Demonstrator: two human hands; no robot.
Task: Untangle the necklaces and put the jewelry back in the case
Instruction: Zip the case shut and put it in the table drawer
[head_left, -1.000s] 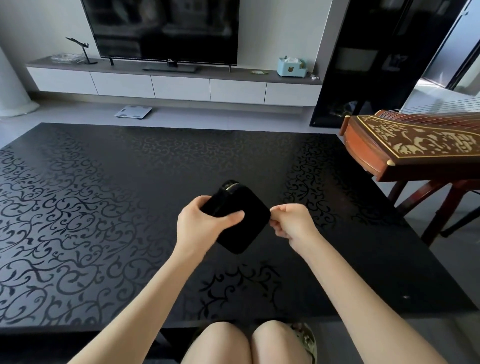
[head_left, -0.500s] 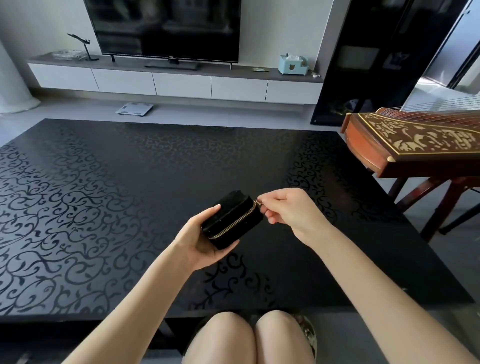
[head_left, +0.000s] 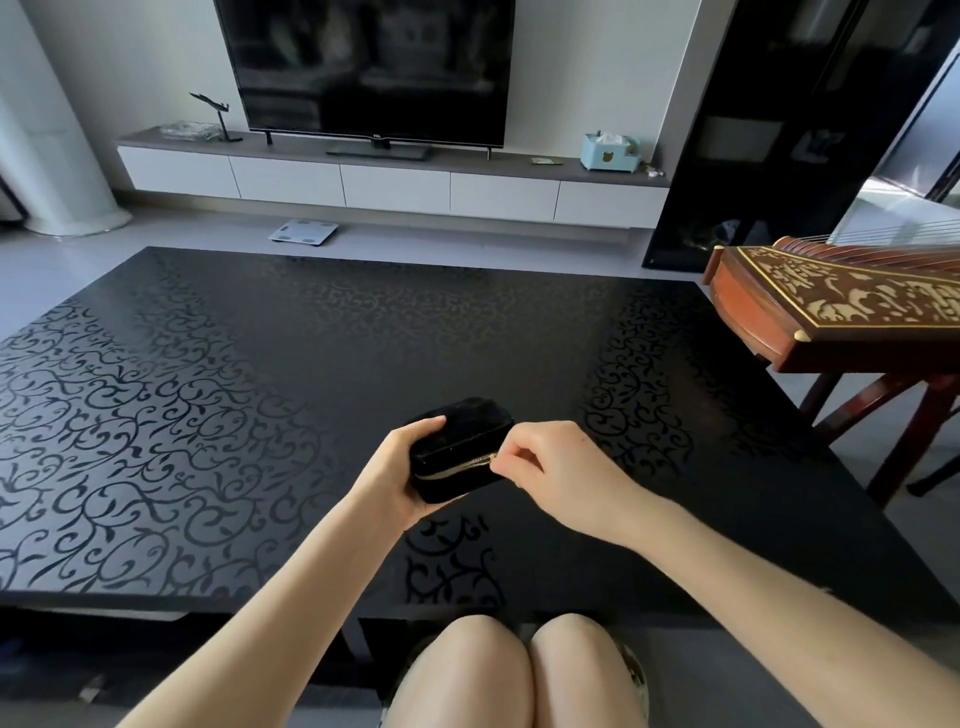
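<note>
Small black velvet rectangular zip case (head_left: 460, 444), held low over the near middle of the black scroll-patterned table (head_left: 208, 415); can't tell whether it touches the top. Its long axis runs lower-left to upper-right. The gold zipper line (head_left: 454, 470) on the near side face follows the same axis.

Left hand (head_left: 397, 480) cups the case's left end from below, fingers curled round it, thumb on the top edge. Right hand (head_left: 553, 467) sits at the right end of the visible zipper, fingertips pressed together in a pinch there. Likely on the pull tab, but the tab is hidden.

Judgement: this is the zip step, and the pull's travel lies along that diagonal, so the right hand does the work while the left braces. No necklaces visible. Brown inlaid wooden zither (head_left: 831, 306) stands well apart at far right.
</note>
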